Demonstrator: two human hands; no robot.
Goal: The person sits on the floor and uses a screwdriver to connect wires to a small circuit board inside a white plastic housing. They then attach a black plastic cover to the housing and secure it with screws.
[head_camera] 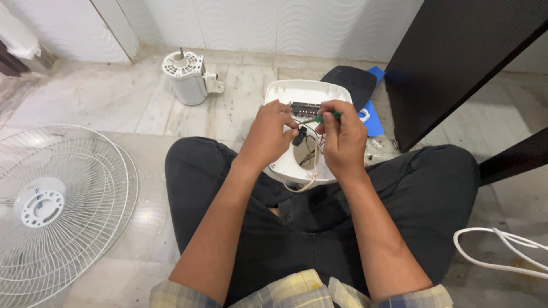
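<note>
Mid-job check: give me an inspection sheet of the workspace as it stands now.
Surface: marble floor; the person sits on it.
Job's things: white fan housing, open, switch block and wires inside; green-handled screwdriver.
Clutter: fan grille at left; white motor unit; dark cover and blue piece beyond the housing.
Grips: left hand steadies the housing; right hand grips the screwdriver.
Cables: white cord at right.
Surroundings: tiled wall; dark furniture.
</note>
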